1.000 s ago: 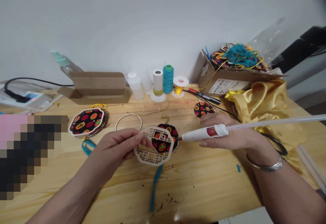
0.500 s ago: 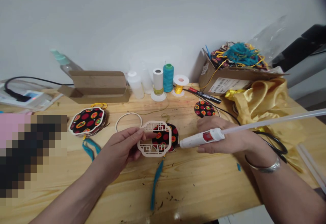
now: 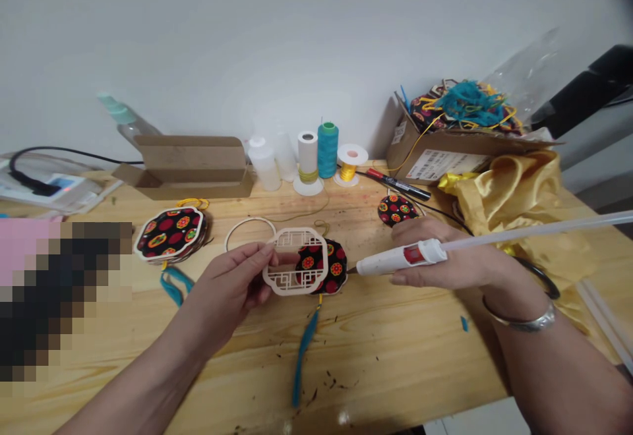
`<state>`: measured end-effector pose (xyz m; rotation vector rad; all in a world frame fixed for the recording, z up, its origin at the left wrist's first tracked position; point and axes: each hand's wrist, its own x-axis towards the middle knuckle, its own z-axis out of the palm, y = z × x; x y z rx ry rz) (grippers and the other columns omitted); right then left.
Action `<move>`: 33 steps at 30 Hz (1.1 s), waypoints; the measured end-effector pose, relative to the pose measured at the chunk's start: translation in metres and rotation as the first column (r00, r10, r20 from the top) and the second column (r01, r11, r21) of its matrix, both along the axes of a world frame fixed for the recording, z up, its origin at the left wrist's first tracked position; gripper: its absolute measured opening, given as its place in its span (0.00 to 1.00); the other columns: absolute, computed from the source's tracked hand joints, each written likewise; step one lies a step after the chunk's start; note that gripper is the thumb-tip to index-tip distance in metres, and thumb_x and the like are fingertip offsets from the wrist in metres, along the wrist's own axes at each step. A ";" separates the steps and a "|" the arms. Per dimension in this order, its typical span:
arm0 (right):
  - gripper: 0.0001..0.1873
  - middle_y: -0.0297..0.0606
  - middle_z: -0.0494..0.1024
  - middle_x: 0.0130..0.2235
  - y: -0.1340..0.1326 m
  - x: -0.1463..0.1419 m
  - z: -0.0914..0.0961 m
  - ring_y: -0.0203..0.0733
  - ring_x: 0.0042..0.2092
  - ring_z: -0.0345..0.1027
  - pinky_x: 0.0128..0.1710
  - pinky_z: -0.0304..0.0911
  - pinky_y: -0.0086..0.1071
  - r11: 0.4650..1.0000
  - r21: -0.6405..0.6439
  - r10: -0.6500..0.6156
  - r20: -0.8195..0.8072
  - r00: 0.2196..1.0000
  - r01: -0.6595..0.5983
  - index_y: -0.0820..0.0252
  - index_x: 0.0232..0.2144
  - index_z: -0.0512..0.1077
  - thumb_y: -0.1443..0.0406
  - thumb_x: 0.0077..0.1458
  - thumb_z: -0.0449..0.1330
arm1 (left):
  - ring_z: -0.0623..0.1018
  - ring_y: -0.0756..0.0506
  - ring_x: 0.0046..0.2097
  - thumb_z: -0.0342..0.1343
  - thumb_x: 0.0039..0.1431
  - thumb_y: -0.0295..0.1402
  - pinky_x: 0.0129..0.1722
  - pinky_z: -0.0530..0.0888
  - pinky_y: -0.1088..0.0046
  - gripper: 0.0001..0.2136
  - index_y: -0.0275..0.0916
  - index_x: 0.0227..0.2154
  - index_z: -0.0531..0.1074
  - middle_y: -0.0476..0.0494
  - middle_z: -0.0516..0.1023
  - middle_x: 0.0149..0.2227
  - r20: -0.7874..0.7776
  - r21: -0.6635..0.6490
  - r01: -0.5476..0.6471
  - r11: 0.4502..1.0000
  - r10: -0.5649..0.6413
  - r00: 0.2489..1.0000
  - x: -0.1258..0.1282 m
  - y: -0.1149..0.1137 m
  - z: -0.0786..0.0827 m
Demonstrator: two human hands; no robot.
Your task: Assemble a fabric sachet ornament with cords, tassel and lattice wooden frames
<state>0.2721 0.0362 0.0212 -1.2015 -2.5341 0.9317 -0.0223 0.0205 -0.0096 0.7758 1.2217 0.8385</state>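
My left hand [image 3: 242, 275] pinches a pale cut-out lattice frame [image 3: 319, 285] by its left edge, raised above the table. Partly behind the frame lies a black fabric-covered piece [image 3: 338, 269] with red and orange flowers; a teal tassel [image 3: 305, 354] hangs from it toward me. My right hand [image 3: 430, 247] is wrapped around a white hot glue gun [image 3: 390, 261], which has a long translucent glue stick [image 3: 524, 232] in its back. The gun's nozzle points left, close to the fabric piece's right edge; whether they touch I cannot tell.
A stack of similar flowered pieces [image 3: 171, 234] sits left, near a thin hoop [image 3: 250, 221]. Thread spools [image 3: 328, 151], bottles [image 3: 264, 165] and an open cardboard box [image 3: 198, 181] line the wall. At right are a filled carton [image 3: 448, 155], gold cloth [image 3: 514, 191] and a marker [image 3: 400, 186].
The lattice frame has shifted slightly left and up in my left hand. My right hand has drawn the glue gun a little to the right and up.
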 end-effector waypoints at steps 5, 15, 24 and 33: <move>0.20 0.28 0.58 0.19 0.002 0.000 0.004 0.31 0.22 0.52 0.24 0.52 0.29 0.998 0.010 0.056 -0.197 0.979 -0.056 0.60 0.14 0.60 0.57 0.51 0.58 | 0.62 0.57 0.18 0.56 0.52 0.31 0.13 0.57 0.85 0.06 0.35 0.24 0.68 0.47 0.76 0.27 0.184 0.079 -0.305 0.949 0.286 0.940 0.002 0.002 0.011; 0.15 0.30 0.62 0.20 -0.004 -0.037 0.011 0.31 0.22 0.55 0.20 0.51 0.28 0.984 -0.056 -0.180 -0.336 0.924 0.172 0.60 0.21 0.66 0.56 0.51 0.58 | 0.63 0.57 0.19 0.53 0.55 0.27 0.13 0.60 0.83 0.05 0.34 0.24 0.69 0.51 0.70 0.24 0.379 0.146 -0.480 0.865 0.399 0.835 -0.007 0.007 0.014; 0.16 0.31 0.66 0.19 -0.001 -0.070 0.003 0.31 0.21 0.57 0.18 0.50 0.29 0.955 0.106 -0.261 -0.137 0.956 0.276 0.60 0.19 0.66 0.56 0.51 0.58 | 0.63 0.57 0.17 0.54 0.53 0.28 0.12 0.59 0.83 0.06 0.35 0.22 0.69 0.51 0.70 0.24 0.375 0.141 -0.471 0.871 0.393 0.840 -0.009 0.008 0.012; 0.19 0.33 0.67 0.20 -0.004 -0.071 -0.008 0.33 0.23 0.58 0.22 0.51 0.29 0.967 0.168 -0.201 0.029 0.979 0.194 0.60 0.18 0.65 0.55 0.53 0.55 | 0.63 0.57 0.17 0.53 0.54 0.29 0.12 0.58 0.83 0.07 0.34 0.22 0.68 0.51 0.71 0.23 0.398 0.107 -0.485 0.868 0.409 0.821 -0.009 0.010 0.014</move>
